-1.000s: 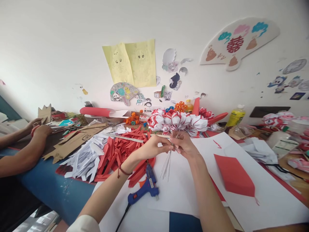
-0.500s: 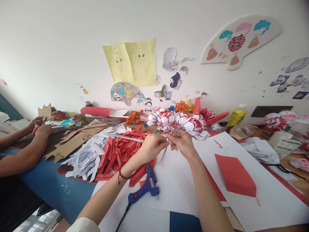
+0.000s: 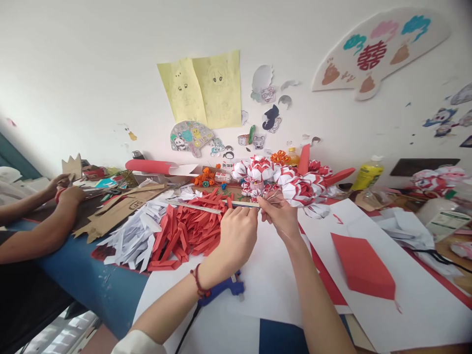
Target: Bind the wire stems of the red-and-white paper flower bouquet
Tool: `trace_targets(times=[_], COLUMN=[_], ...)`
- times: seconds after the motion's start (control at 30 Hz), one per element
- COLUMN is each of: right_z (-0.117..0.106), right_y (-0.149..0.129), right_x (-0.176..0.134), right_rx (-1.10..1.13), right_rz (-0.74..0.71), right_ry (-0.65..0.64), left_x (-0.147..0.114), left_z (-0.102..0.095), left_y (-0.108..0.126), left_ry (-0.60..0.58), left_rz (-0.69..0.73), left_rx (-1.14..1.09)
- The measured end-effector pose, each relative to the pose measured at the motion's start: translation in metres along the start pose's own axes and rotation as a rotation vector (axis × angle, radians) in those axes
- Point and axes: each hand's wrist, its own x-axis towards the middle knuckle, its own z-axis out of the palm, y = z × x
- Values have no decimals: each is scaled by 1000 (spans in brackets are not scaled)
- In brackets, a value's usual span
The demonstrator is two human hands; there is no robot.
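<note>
My right hand (image 3: 280, 214) pinches a bunch of thin wires (image 3: 273, 197) in front of the paper flowers, and some loose ends stick out past its fingers. Closed in a fist, my left hand (image 3: 239, 233) presses up against the right fingertips and appears to grip the same wires; its fingers hide what lies inside. Just beyond both hands stand red-and-white folded paper flowers (image 3: 260, 169). Beside the left hand lies a heap of red paper strips (image 3: 184, 231). Partly covered by my left wrist, a blue glue gun (image 3: 236, 286) rests on white paper (image 3: 273, 275).
White paper strips (image 3: 138, 233) and cut cardboard (image 3: 114, 214) lie to the left. A co-worker's hands (image 3: 70, 194) work at the far left. A red folded paper (image 3: 363, 265) lies on the right. A yellow bottle (image 3: 368, 173) stands near the wall.
My left hand has moved forward and turned into a fist against the right fingers. The wire ends that hung below the hands no longer show. The left forearm now covers part of the glue gun.
</note>
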Motion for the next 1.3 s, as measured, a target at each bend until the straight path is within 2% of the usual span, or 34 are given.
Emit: trace_targets(times=[0.07,0.17,0.23,0.27,0.33,0.53,0.67,0.8,0.97,1.17,1.3], right_z=[-5,-13,-16,-16,-14,-8,-6,-3,-1,2,3], right_y=[-4,-9,-11,-12,-13,-11,-9,-9,-10,-7,-8], right_x=[0,0,-2,-4,-6,-7,-7,-8,-7,-6,-7], right_rx=[59,111,135,150,184,283,275,265,231,216,210], right_rz=[63,106,132,149,175,113,122,150,149,157,167], right_ry=[-118,-289,-363,-393,-441,-503,-499,-429,-361,-326,-321], left_x=[0,7,13,15,17,8,2,-2,-4,-9,-12], left_z=[-20,-43,-46,-43,-33,2,13,16,7,-7,-7], left_y=[-5,-29,-47,-55,-63,-48,-41,-39,-34,-29,-27], left_ry=[-152,-493,-728,-801,-851,-625,-585,-468,-343,-171,-106], left_rz=[-78,-114,-135,-131,-114,-84,-152,-186,-171,-4,39], left_rx=[-215,-850,-1225,-1342,-1461,-1479,-1623,-1599,-1330,-819,-638])
